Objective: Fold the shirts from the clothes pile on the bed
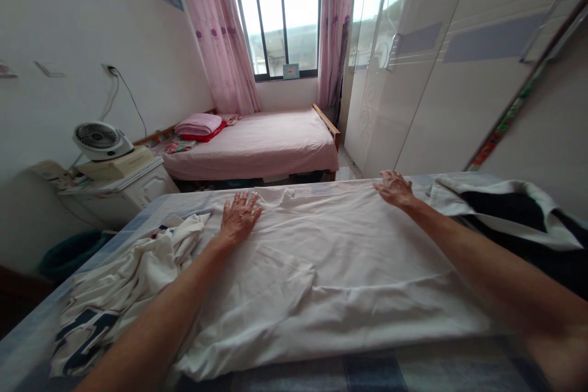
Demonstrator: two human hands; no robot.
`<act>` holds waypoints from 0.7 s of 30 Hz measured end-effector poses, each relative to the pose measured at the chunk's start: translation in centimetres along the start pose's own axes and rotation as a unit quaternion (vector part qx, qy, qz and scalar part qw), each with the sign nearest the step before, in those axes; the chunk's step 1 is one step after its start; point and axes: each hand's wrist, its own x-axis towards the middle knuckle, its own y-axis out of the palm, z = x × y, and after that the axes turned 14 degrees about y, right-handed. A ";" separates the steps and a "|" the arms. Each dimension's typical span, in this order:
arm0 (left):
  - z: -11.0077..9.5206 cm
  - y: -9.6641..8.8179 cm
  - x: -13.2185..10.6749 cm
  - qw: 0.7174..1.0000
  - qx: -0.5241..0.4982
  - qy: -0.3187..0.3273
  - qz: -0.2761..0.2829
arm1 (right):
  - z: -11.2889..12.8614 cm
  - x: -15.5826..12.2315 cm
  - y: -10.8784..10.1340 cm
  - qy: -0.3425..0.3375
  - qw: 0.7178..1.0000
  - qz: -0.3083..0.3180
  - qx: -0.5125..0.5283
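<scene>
- A teal basin (68, 251) sits on the floor at the far left, at about eight o'clock of the frame, partly hidden by the near bed (413, 370).
- Above it, at nine o'clock, a white fan (101, 139) stands on a white cabinet (138, 187), with a cord running up the wall behind.
- A crumpled garment (124, 282), white with navy print, lies on the near bed at nine o'clock of the white cloth (331, 257), its edge touching the cloth.
- The left hand (239, 215) lies palm down on the white cloth near the cloth's eleven o'clock corner. Its fingers are spread and flat, closed on nothing.
- The white cloth is spread across the middle of the near bed, with shallow creases and a folded layer near its centre. Its far edge runs at twelve o'clock, between the two hands.
- Beyond it, at twelve o'clock, a pink bed (257, 141) stands under the window (280, 12), with a folded pink blanket (198, 124) at its left end and pink curtains on either side.
- The right hand (394, 188) rests palm down at the cloth's one o'clock corner, fingers apart and flat, gripping nothing.
- A black and white garment (505, 208) lies at three o'clock of the cloth, just beside the right forearm.
- A white wardrobe (436, 73) fills the wall at two o'clock.
</scene>
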 end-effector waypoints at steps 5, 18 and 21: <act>-3.2 0.4 0.7 0.987 -0.043 0.156 0.015 | 4.3 -7.6 2.0 -0.214 0.973 0.057 0.065; -1.9 -1.1 -2.8 0.990 -0.060 0.116 0.049 | -4.2 -10.4 0.5 -0.102 0.992 0.048 -0.064; -2.5 -0.8 -6.5 0.981 -0.065 0.172 0.057 | -3.9 -14.2 1.2 -0.216 0.974 0.043 -0.054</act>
